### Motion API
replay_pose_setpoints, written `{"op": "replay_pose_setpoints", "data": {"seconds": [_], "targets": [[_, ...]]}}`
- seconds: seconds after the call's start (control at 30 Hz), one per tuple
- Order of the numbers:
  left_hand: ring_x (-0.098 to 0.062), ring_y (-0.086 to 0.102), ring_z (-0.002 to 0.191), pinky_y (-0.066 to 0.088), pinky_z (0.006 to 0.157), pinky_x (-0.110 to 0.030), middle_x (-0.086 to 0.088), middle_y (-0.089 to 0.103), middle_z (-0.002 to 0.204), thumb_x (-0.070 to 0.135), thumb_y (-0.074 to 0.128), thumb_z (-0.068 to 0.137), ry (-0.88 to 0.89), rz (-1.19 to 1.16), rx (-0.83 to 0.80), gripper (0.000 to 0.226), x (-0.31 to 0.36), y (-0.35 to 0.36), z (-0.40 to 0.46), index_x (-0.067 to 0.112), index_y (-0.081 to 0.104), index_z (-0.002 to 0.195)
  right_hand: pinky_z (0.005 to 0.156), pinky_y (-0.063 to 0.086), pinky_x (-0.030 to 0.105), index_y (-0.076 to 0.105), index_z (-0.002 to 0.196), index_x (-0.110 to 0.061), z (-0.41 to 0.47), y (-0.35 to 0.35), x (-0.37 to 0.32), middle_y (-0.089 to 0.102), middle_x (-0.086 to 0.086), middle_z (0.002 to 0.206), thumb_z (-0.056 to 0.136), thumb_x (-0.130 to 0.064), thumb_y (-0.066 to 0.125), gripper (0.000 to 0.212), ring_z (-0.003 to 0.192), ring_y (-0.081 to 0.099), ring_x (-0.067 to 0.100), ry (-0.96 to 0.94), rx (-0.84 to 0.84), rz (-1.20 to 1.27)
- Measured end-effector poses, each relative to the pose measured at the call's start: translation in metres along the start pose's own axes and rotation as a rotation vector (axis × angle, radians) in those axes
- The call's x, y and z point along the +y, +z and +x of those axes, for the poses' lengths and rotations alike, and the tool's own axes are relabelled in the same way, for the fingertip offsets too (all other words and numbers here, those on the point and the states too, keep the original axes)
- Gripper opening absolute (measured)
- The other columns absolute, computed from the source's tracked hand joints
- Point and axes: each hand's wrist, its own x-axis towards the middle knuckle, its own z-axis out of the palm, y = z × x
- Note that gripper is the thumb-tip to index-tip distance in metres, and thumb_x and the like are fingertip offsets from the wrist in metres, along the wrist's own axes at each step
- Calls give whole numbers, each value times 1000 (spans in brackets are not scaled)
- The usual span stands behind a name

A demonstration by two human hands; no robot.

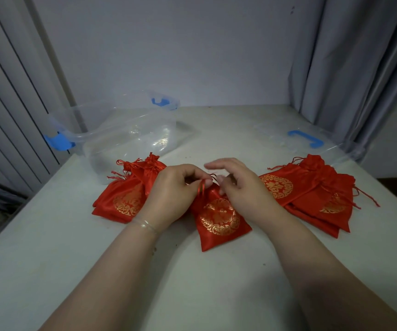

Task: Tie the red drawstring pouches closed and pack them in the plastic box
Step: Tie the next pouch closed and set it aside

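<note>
At far left on the table [49,235]: clear plastic box [130,132], blue clips, open. Beside it: pile of red pouches [125,197]. Centre: one pouch [221,223] lying flat; your left hand [173,194] pinches its red cord [201,187] at the neck; your right hand [238,185] touches the neck, whether it grips is unclear. Right: second pouch pile [312,194], clear lid [305,139] behind.

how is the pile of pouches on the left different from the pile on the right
The left pile lies right beside the plastic box; the right pile lies near the lid. The left pile's visible necks are gathered shut and bunched; the right pile's top pouch lies flatter, cords trailing loose to the right. Both are red satin with gold round prints, resting on the table.
</note>
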Motion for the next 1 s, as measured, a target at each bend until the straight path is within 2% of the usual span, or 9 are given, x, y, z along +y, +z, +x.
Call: {"op": "replay_pose_setpoints", "data": {"seconds": [0.1, 0.2, 0.37, 0.53, 0.63, 0.73, 0.83, 0.9, 1.0], "targets": [[-1, 64, 72, 49, 68, -17, 9, 71, 76, 17, 73, 81, 0, -43, -1, 8, 2, -1, -1, 23, 74, 76, 69, 43, 16, 66, 97, -33, 2, 3, 4, 61, -14, 97, 88, -11, 60, 24, 69, 55, 1, 54, -6, -44], [-12, 66, 75, 50, 70, -25, 4, 72, 76, 16, 74, 80, -19, -100, 9, 6, 3, 0, -2, 21, 74, 78, 75, 51, 27, 69, 93, -26, 4, 2, 6, 66, -11, 89, 85, -16, 65, 13, 76, 60, 3, 77, 71, -48], [-11, 62, 66, 50, 62, -23, -6, 72, 75, 10, 74, 79, -157, -343, 58, 3, 3, 3, 0, 11, 75, 81, 70, 42, 19, 66, 85, -21, 5, -3, 0, 62, -11, 83, 88, -22, 62, 5, 83, 57, 6, 10, 144, -235], [-10, 64, 64, 53, 61, -16, -10, 70, 75, 0, 73, 76, -300, -540, 49, 12, 0, -2, 3, 0, 72, 87, 69, 42, 26, 61, 84, -27, 3, -8, -7, 58, -15, 78, 89, -27, 60, 6, 79, 54, 7, 6, 36, -351], [-5, 62, 57, 47, 54, -12, -8, 68, 71, -5, 72, 75, -295, -511, 40, 10, 0, -3, 2, 0, 70, 83, 64, 46, 28, 63, 77, -27, 2, -16, -9, 64, -10, 69, 86, -27, 64, 10, 66, 58, 5, 139, -154, -258], [-9, 65, 66, 50, 61, -15, -11, 70, 75, -8, 71, 76, -242, -438, -14, 12, -1, -5, 1, 2, 68, 82, 54, 39, 23, 66, 70, -20, 0, -25, -11, 63, -4, 54, 85, -30, 67, 17, 50, 53, 4, 228, -261, -117], [-9, 65, 65, 52, 64, -17, -5, 67, 73, -11, 70, 76, -178, -410, -94, 18, 1, -7, 1, 4, 64, 82, 66, 42, 16, 70, 81, -28, 4, -28, -8, 68, -9, 80, 89, -24, 62, 12, 68, 57, -3, 67, -2, -100], [-13, 64, 68, 53, 66, -19, -5, 66, 73, -9, 72, 75, -157, -426, -139, 20, 4, -5, -1, 7, 61, 82, 82, 41, 10, 70, 100, -29, 6, -25, -8, 64, -10, 103, 91, -12, 58, 22, 91, 57, 0, -34, -48, -103], [-21, 60, 72, 52, 69, -24, -4, 65, 71, -6, 73, 74, -125, -441, -138, 21, 6, -1, -2, 8, 59, 80, 80, 43, 10, 69, 102, -24, 4, -15, -6, 66, -14, 96, 91, -9, 57, 22, 88, 59, -3, 55, -161, -55]]}}
